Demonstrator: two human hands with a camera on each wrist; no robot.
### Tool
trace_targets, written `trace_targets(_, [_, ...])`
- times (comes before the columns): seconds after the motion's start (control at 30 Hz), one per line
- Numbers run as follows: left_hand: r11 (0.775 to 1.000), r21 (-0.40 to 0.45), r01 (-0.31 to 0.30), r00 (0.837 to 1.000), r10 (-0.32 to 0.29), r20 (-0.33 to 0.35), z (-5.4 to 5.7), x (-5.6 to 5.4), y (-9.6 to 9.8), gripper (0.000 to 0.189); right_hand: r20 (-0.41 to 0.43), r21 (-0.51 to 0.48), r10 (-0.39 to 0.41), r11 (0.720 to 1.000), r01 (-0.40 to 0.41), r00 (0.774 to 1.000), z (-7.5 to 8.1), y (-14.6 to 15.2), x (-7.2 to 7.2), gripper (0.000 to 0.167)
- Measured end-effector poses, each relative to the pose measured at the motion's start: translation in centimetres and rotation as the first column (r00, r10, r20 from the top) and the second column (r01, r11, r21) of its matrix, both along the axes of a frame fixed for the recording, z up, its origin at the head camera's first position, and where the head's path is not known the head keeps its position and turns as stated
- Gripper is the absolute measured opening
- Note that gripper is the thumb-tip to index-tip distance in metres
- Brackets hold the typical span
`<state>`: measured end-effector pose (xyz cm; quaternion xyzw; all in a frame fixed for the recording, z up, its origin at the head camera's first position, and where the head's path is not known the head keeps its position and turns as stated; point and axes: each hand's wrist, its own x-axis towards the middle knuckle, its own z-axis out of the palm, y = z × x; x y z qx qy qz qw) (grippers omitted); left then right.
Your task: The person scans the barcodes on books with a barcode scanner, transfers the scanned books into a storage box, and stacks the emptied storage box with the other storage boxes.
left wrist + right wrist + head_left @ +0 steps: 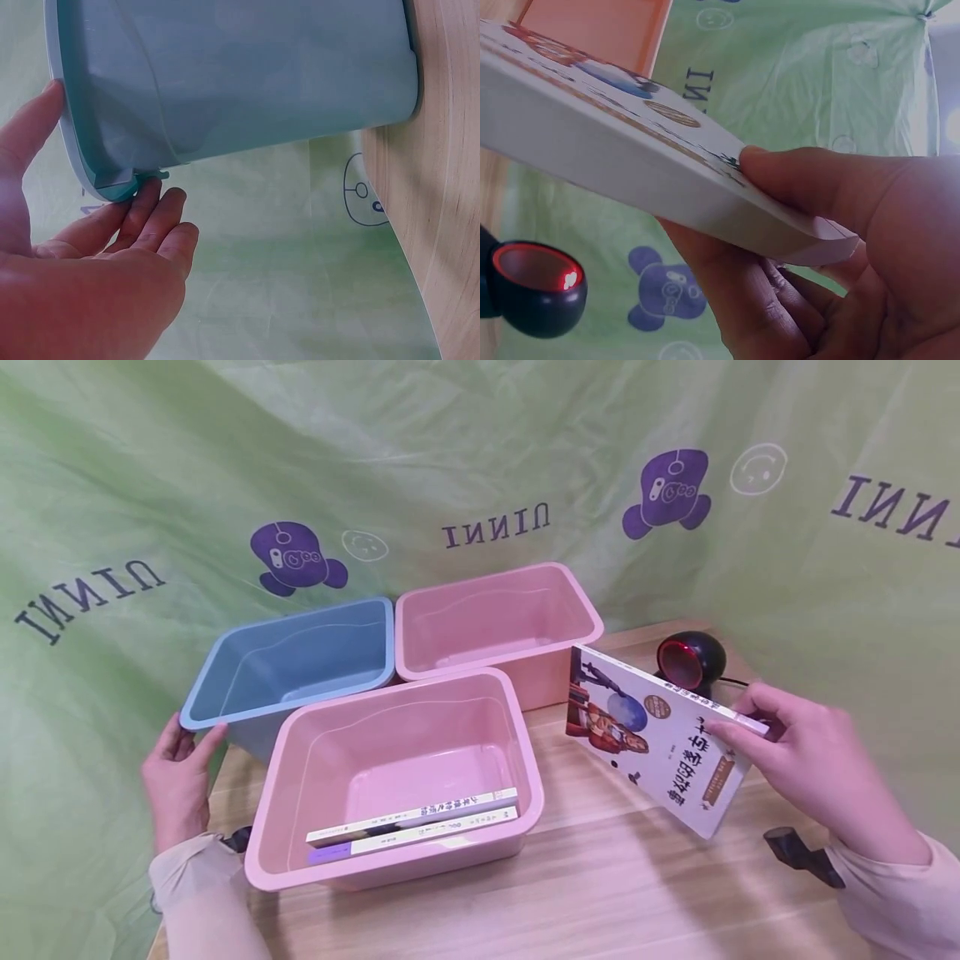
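Note:
My right hand point(813, 764) pinches a paperback book point(652, 735) by one end, thumb on the illustrated cover and fingers behind. The book is tilted above the table, right of the front pink bin point(397, 693). In the right wrist view, the thumb presses near the edge of the book point(630, 142). At the far left, my left hand point(180, 768) holds the corner of the blue bin point(300, 652). The left wrist view shows the thumb on the rim of the blue bin point(247, 82) and the fingertips under its corner. Two books point(412, 827) lie spine-up in the front pink bin.
A second pink bin point(495, 610) stands behind, beside the blue one. A black round device with a red glow point(690, 660) sits at the table's back right, its cable trailing right. Green printed cloth point(480, 443) hangs behind the wooden table point(600, 893).

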<state>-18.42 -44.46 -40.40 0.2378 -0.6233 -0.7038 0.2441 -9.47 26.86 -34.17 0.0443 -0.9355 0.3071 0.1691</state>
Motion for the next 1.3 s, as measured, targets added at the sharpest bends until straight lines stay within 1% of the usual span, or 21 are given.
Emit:
trace_targets(0.2, [1.000,0.004,0.002,1.000,-0.002,-0.015,-0.06,0.14,-0.05,0.082,0.068,0.030,-0.013,0.999,0.011,0.998,-0.24,0.72,-0.12,0.022])
trace_targets(0.33, [1.000,0.009,-0.006,0.999,0.007,-0.046,-0.09,0.12,0.04,0.079,0.110,0.027,-0.024,0.999,0.021,0.994,-0.09,0.88,-0.21,0.022])
trace_targets(0.43, [1.000,0.012,-0.011,0.998,0.012,-0.066,-0.06,0.05,0.13,0.077,0.119,0.032,-0.028,0.999,0.024,0.992,-0.01,0.84,-0.22,0.022])
trace_targets(0.63, [1.000,0.006,-0.004,0.999,0.004,-0.049,0.05,0.01,0.21,0.078,0.114,0.047,-0.033,0.999,0.028,0.993,-0.15,0.86,-0.11,0.023])
trace_targets(0.87, [1.000,0.005,-0.002,0.999,0.002,-0.049,0.06,-0.06,0.10,0.078,0.126,0.042,-0.042,0.998,0.036,0.991,-0.13,0.94,-0.21,0.023])
trace_targets(1.03, [1.000,0.001,0.002,0.999,-0.002,-0.046,-0.03,0.02,0.05,0.077,0.142,0.049,-0.064,0.997,0.058,0.988,0.02,1.00,-0.28,0.022])
trace_targets(1.3, [1.000,0.005,-0.001,0.998,0.001,-0.065,0.00,-0.18,0.15,0.077,0.126,0.079,-0.103,0.992,0.094,0.987,0.03,0.91,-0.18,0.025])
